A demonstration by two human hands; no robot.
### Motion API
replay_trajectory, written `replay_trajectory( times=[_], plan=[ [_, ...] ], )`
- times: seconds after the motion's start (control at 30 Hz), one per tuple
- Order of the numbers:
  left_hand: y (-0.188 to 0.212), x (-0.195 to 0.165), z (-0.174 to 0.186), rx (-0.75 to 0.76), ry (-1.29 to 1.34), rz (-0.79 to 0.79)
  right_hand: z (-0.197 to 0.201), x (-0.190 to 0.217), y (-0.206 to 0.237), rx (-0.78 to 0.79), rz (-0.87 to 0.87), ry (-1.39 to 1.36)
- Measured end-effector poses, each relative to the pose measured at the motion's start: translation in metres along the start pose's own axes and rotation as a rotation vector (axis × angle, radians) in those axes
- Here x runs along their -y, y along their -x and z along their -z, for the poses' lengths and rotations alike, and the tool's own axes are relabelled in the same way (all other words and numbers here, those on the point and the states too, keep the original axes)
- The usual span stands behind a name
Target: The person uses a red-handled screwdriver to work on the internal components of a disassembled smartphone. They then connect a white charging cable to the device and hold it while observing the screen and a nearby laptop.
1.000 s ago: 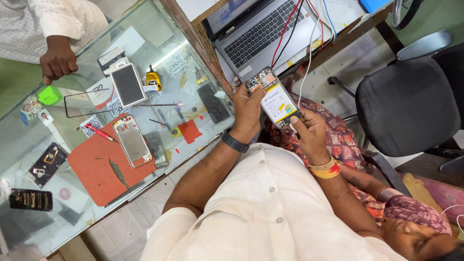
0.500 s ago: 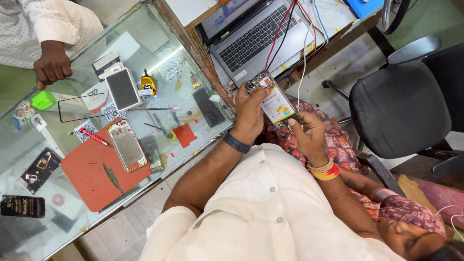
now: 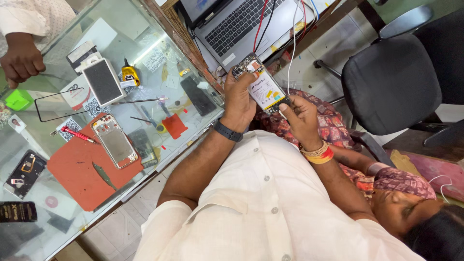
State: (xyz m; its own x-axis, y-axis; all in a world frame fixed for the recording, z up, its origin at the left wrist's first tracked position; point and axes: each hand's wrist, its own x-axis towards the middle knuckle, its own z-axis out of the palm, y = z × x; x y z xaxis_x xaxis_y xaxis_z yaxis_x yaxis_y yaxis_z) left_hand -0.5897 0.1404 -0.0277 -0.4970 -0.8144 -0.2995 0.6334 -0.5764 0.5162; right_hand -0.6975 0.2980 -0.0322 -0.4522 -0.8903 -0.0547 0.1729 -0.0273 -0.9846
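My left hand (image 3: 240, 99), with a black wristband, grips an opened phone (image 3: 265, 87) from the side. The phone's back is off, showing a circuit board and a battery with a white and yellow label. My right hand (image 3: 300, 115), with red and yellow threads at the wrist, holds the phone's lower end, fingertips on the battery edge. Red, black and white wires (image 3: 290, 34) run from the phone area up over a laptop (image 3: 232, 24).
A glass counter (image 3: 159, 43) on the left carries a red mat (image 3: 72, 169), a backless phone (image 3: 115, 141), a dark screen panel (image 3: 102, 81), tweezers, a red pen and small parts. Another person's hand (image 3: 20, 59) rests at its far corner. A black chair (image 3: 391, 82) stands to the right. A second person (image 3: 411, 203) sits close by.
The view has shifted slightly, with the counter and laptop sliding in the frame. Both hands stay on the opened phone in nearly the same hold.
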Motion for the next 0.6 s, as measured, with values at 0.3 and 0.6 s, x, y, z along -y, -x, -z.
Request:
replay_trajectory(
  times=[0.3,0.6],
  plan=[
    [-0.005,-0.006,0.001,-0.01,-0.033,0.011,-0.014,-0.002,0.003,-0.07,0.042,0.065],
    [-0.014,0.002,-0.001,0.039,-0.029,0.088,-0.016,-0.004,0.006,-0.198,0.105,0.145]
  ],
)
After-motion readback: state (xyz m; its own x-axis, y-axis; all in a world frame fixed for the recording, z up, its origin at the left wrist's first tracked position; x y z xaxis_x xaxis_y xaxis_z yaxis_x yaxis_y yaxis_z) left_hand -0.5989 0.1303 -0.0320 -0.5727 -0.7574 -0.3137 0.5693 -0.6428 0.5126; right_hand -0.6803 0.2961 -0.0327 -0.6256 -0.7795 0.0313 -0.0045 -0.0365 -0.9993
